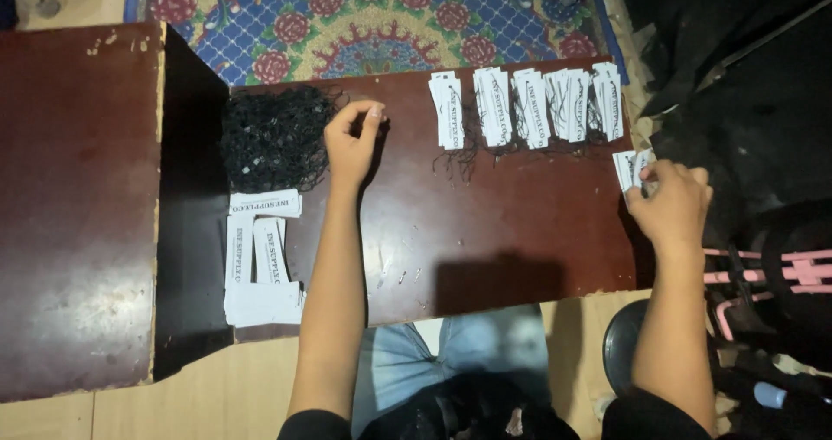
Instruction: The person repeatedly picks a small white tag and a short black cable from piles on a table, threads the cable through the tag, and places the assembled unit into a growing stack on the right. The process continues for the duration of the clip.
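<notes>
Counter [485, 249] over rug [381, 15], string pile [273, 136] at counter's far left, loose tags [260, 258] just in front of it, row of tag bundles [529, 106] along far edge to the right, small tag stack [631, 167] at right edge, second tabletop [78, 206] further left

Five bundles of white tags [529, 106] lined along the table's far edge; one tangled heap of black strings [276, 138] at the left; one loose pile of white tags [260, 262] beneath it; two hands at work, left hand [351, 145], right hand [669, 206].
</notes>
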